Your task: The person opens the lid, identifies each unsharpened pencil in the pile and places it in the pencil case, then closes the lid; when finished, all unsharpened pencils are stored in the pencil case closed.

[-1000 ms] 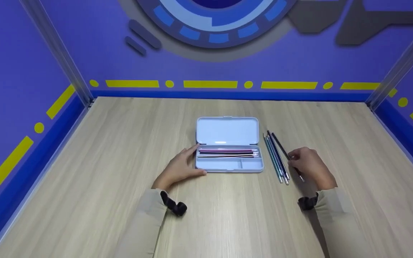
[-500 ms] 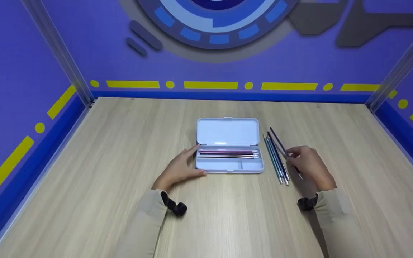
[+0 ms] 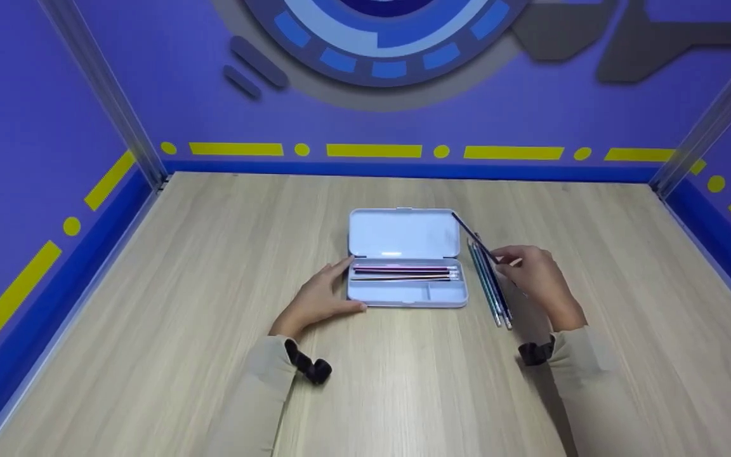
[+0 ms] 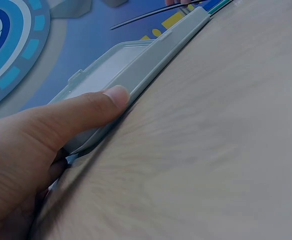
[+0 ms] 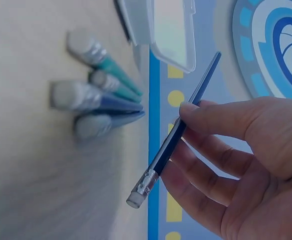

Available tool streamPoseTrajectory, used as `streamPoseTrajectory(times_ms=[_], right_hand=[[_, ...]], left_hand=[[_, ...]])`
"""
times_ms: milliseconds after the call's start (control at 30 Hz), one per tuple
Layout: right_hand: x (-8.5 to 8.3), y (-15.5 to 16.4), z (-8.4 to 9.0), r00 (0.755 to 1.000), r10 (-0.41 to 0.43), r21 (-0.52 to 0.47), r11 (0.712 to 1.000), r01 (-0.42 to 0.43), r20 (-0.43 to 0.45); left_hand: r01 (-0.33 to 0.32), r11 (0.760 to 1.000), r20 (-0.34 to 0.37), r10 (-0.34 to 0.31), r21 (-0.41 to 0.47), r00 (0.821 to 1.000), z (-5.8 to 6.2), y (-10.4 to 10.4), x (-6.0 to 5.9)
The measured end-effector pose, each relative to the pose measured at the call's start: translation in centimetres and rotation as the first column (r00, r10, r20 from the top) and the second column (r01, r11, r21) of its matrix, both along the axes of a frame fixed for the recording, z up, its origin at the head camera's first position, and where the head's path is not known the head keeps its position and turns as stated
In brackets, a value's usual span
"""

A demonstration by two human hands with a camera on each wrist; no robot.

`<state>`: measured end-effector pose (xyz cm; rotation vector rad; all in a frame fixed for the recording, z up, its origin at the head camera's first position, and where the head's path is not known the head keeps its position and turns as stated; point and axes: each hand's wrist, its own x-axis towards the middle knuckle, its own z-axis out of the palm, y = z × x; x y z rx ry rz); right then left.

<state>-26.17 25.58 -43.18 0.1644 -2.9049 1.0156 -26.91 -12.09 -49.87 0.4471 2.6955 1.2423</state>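
A white pencil case (image 3: 407,301) lies with its lid (image 3: 403,231) raised. Inside its rear compartment are several pencils (image 3: 403,271). My left hand (image 3: 318,295) holds the left end of the case, thumb along the front wall and fingers at the back corner. In the right wrist view, my right hand (image 5: 226,155) pinches a dark blue pencil (image 5: 176,135) between thumb and fingers. That pencil, raised off the table, has a white eraser at its near end, and its far end overlaps the lid's right edge in the head view. Below it lie several teal and dark blue pencils (image 3: 489,285).
The wooden table (image 3: 226,254) is bounded by blue panels (image 3: 403,120) at the back and both sides. Black straps with small cameras sit on both wrists. The case's front compartment has a small divider (image 3: 428,291) toward its right.
My right hand has lifted the dark blue pencil from beside the others and carried it left and up toward the case. My left hand stays at the case.
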Motion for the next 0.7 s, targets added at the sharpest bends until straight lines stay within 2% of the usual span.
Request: streamPoseTrajectory(times_ms=[367,700], right_hand=[[-1.1,-2.5,1.4,0.997,0.079,0.066,0.995,-0.077,-0.023],[-1.8,-5.7,2.2,0.985,0.169,0.175,0.972,-0.160,-0.042]], left_hand=[[-0.011,1.000,0.007,0.011,-0.011,1.000,-0.1,0.0,0.0],[-0.012,1.000,0.011,0.012,-0.009,1.000,0.0,0.1,0.1]])
